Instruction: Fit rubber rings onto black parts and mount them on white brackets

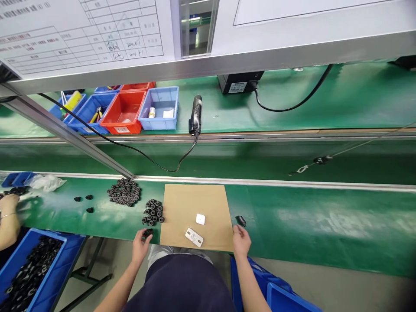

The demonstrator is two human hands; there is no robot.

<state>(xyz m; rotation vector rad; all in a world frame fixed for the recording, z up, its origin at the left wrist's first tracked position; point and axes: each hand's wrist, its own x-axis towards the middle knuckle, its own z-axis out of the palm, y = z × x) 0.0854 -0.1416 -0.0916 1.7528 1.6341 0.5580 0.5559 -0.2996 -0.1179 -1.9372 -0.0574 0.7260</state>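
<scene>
My left hand [141, 245] is closed on a small black plastic part [147, 233] at the bench's front edge. Beside it stands a group of similar black round parts [153, 212]. My right hand [241, 241] is at the right edge of a brown cardboard sheet [195, 199], its fingers loosely bent and seemingly holding nothing. Just beyond its fingertips, a black cylindrical part [241, 220] lies on the green bench. On the cardboard are a white square piece [200, 219] and a pale metal plate with slots [194, 237].
A larger cluster of black parts [124, 192] lies farther left. Blue [158, 123] and red [125, 108] bins and a black corded handheld tool [195, 115] rest on the shelf. Another person's arm [9, 221] is at far left, above a blue crate [29, 234]. A hook [303, 169] hangs right.
</scene>
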